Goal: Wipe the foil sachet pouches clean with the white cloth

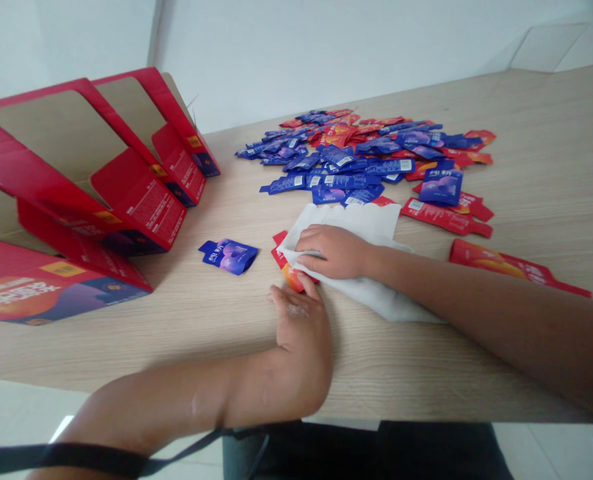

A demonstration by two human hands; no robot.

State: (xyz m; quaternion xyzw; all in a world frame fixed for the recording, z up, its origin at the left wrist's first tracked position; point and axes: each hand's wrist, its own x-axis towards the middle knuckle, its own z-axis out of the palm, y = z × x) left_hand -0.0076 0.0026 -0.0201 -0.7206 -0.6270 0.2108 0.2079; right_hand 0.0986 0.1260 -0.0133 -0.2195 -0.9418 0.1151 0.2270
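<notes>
My right hand [334, 250] is closed on a white cloth [391, 293] that lies spread over the table, its fingers pressing a fold down. From under the cloth's left edge shows part of a red and orange pouch [292, 275]. My left hand [302, 317], bent sharply at the wrist, grips the near end of that pouch; some of its fingertips are hidden. To the left of both hands a blue and purple pouch [229, 257] lies flat by itself.
Several red open-topped boxes [141, 207] stand in a row at the left. A heap of blue and red pouches [346, 160] spreads at the back, by the wall. One red pouch [514, 263] lies beside my right forearm on the wooden table [401, 373].
</notes>
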